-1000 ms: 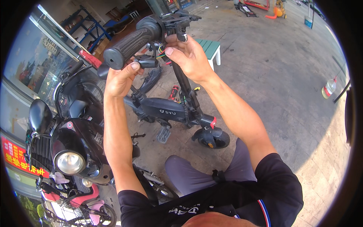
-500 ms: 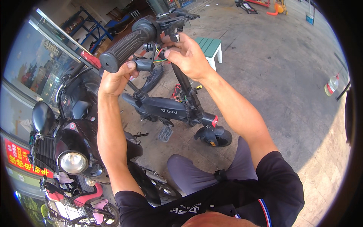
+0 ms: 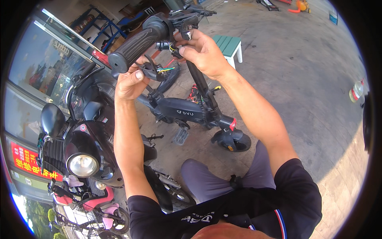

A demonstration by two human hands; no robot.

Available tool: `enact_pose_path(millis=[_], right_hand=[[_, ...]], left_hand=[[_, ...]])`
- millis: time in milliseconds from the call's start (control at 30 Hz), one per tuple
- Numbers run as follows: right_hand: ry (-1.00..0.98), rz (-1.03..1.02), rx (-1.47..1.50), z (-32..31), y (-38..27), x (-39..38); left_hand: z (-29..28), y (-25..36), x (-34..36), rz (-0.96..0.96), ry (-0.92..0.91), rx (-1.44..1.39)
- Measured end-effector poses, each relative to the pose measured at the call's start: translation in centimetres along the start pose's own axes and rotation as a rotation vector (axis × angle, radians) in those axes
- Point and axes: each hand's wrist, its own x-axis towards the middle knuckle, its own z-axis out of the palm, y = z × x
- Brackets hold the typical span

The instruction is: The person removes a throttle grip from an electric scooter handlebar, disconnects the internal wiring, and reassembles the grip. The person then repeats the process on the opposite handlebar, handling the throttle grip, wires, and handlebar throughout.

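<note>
Both my hands are up under the handlebar of a small black folding electric bike (image 3: 179, 109). Above my left hand (image 3: 133, 82) runs the ribbed black grip (image 3: 137, 47). My left fingers are closed on a black cable piece (image 3: 152, 73), its far side partly hidden. Red, yellow and green wires (image 3: 166, 69) stick out of it, their ends loose. My right hand (image 3: 205, 55) is closed below the brake lever (image 3: 191, 19), pinching a small black connector (image 3: 178, 52) with thin yellowish wires beside it. My fingers hide part of that connector.
A black scooter (image 3: 85, 147) with a round headlight stands close on my left, a pink one (image 3: 93, 203) nearer me. Beyond my right hand is a green-topped stool (image 3: 227, 46). A plastic bottle (image 3: 357, 91) is at the far right. Blue shelving (image 3: 97, 30) stands indoors.
The red, yellow and green wires, earlier close to my right fingers, now point out beside my left hand. The left-hand piece has turned. My view has shifted slightly left.
</note>
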Motion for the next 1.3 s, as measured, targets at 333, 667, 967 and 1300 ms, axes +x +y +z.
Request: enact_pose_path(millis=[333, 667, 967, 1300], right_hand=[[-0.022, 0.019, -0.007, -0.3, -0.2, 0.3], [-0.067, 0.019, -0.113, -0.8, -0.1, 0.4], [-0.06, 0.017, -0.121, -0.6, 0.1, 0.3], [-0.025, 0.024, -0.028, -0.4, -0.1, 0.4]], left_hand=[[1.2, -1.6, 0.6, 0.096, -0.256, -0.232], [1.1, -3.1, 0.0, 0.085, -0.081, -0.198], [2.1, -0.5, -0.8, 0.038, 0.02, 0.069], [8.3, 1.9, -1.8, 0.3, 0.205, 0.98]])
